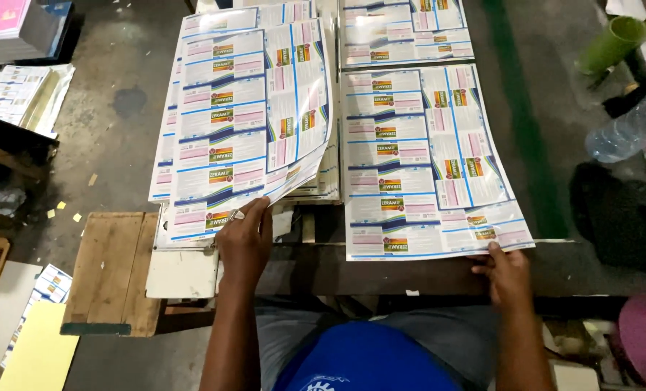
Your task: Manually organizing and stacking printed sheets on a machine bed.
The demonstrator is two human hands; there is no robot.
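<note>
Left hand (245, 242) pinches the near edge of a lifted printed sheet (254, 108), curling it up off the left stack (192, 224); right hand (507, 275) pinches the near right corner of the right stack's top sheet (424, 159), lying flat on the wooden bench (323, 264)

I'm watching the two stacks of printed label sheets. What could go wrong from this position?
1. The left hand lifts the bowed top sheets by one corner; they could crease or slide off the left stack.
2. The right stack overhangs the table edge, steadied only by the right hand at its corner; it may slip off.
3. A tilted water bottle lies near the sheets; a leak might wet them.
</note>
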